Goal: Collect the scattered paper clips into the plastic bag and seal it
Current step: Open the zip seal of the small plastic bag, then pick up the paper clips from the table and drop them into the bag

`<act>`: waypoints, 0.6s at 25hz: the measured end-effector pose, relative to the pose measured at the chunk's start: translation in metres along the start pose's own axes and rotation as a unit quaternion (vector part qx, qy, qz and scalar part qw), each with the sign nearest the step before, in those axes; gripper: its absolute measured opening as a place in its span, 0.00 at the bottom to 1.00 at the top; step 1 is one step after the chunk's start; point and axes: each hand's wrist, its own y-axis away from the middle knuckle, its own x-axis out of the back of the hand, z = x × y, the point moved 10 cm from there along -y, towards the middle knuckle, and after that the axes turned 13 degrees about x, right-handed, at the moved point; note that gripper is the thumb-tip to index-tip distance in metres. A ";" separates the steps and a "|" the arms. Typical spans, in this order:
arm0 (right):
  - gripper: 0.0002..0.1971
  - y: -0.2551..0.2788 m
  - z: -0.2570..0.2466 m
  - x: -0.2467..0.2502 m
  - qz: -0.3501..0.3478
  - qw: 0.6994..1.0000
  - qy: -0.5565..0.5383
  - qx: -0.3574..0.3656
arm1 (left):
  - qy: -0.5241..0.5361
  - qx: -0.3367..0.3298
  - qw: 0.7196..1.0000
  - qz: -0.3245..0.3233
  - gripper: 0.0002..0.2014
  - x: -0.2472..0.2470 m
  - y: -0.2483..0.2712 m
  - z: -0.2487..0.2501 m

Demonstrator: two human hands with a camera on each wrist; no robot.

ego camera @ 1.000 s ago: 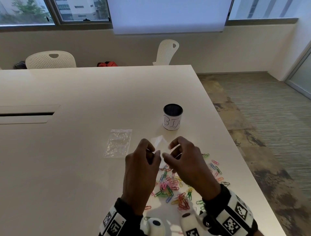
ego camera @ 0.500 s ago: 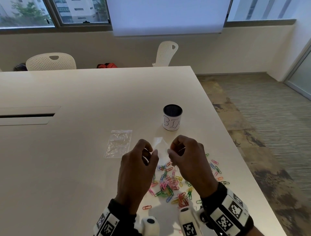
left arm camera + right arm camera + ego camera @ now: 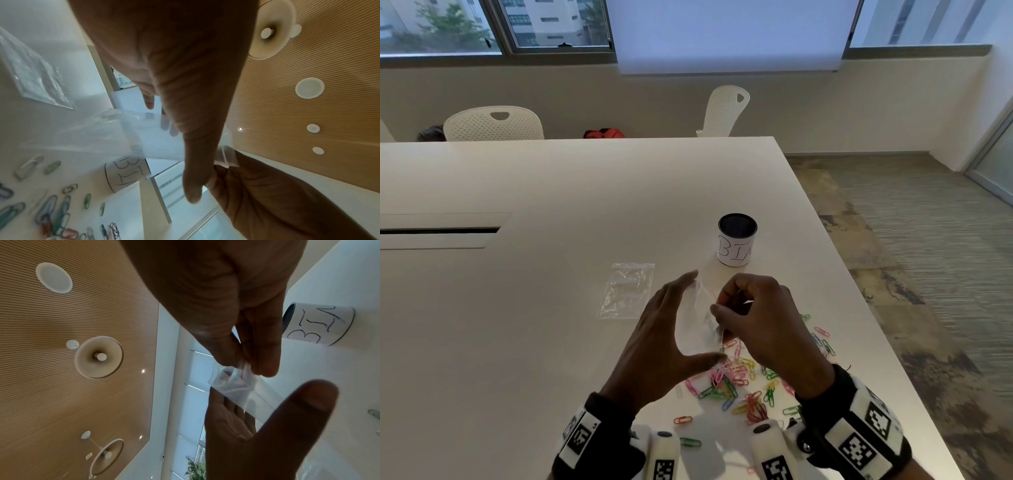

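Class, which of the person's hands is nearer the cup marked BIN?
Right. The right hand sits just below the BIN cup, while the left hand is farther off, toward the flat plastic bag.

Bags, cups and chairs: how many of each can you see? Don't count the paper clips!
Plastic bags: 2, the held bag in the air and the spare bag flat on the table.
Cups: 1, the BIN cup.
Chairs: 2, the left chair and the right chair.
Total: 5.
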 end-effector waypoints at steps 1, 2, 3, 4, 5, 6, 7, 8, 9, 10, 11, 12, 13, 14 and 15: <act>0.04 0.000 0.000 -0.002 -0.006 1.000 -0.003 -0.002 | 0.007 0.001 1.000 0.012 0.54 0.002 0.000 -0.003; 0.04 0.000 0.000 -0.003 -0.009 1.000 -0.006 -0.003 | 0.010 0.000 1.000 0.023 0.50 0.005 0.000 -0.004; 0.04 -0.001 0.001 -0.003 -0.010 1.000 -0.011 -0.004 | 0.011 -0.003 0.999 0.032 0.46 0.007 0.001 -0.006; 0.05 -0.002 0.002 -0.002 -0.009 1.000 -0.018 -0.005 | 0.012 -0.006 0.999 0.039 0.42 0.010 0.001 -0.007; 0.06 -0.004 0.005 0.000 -0.005 1.000 -0.021 -0.007 | 0.012 -0.006 0.999 0.044 0.40 0.013 0.002 -0.010; 0.07 -0.008 0.012 0.003 0.001 1.000 -0.016 -0.010 | 0.014 -0.002 0.999 0.046 0.39 0.017 0.003 -0.015; 0.07 -0.013 0.021 0.006 0.006 1.000 0.004 -0.012 | 0.015 0.005 0.999 0.050 0.39 0.021 0.004 -0.021; 0.06 -0.020 0.031 0.007 0.000 0.999 0.039 -0.008 | 0.016 0.013 0.998 0.055 0.39 0.025 0.005 -0.028; 0.05 -0.027 0.041 0.004 -0.023 0.996 0.081 0.002 | 0.015 0.020 0.998 0.060 0.39 0.029 0.006 -0.035; 0.06 -0.033 0.051 -0.005 -0.070 0.990 0.123 0.014 | 0.016 0.027 0.997 0.064 0.39 0.034 0.008 -0.042; 0.12 -0.036 0.061 -0.019 -0.133 0.977 0.163 0.022 | 0.017 0.034 0.997 0.066 0.38 0.037 0.010 -0.048; 0.20 -0.037 0.072 -0.034 -0.200 0.959 0.199 0.026 | 0.017 0.041 0.997 0.066 0.38 0.039 0.012 -0.053; 0.28 -0.037 0.082 -0.047 -0.257 0.938 0.232 0.027 | 0.016 0.047 0.997 0.065 0.37 0.039 0.014 -0.058; 0.37 -0.037 0.090 -0.056 -0.296 0.919 0.261 0.028 | 0.013 0.052 0.997 0.063 0.37 0.039 0.015 -0.061; 0.44 -0.038 0.097 -0.062 -0.320 0.904 0.283 0.031 | 0.009 0.057 0.996 0.061 0.37 0.038 0.016 -0.064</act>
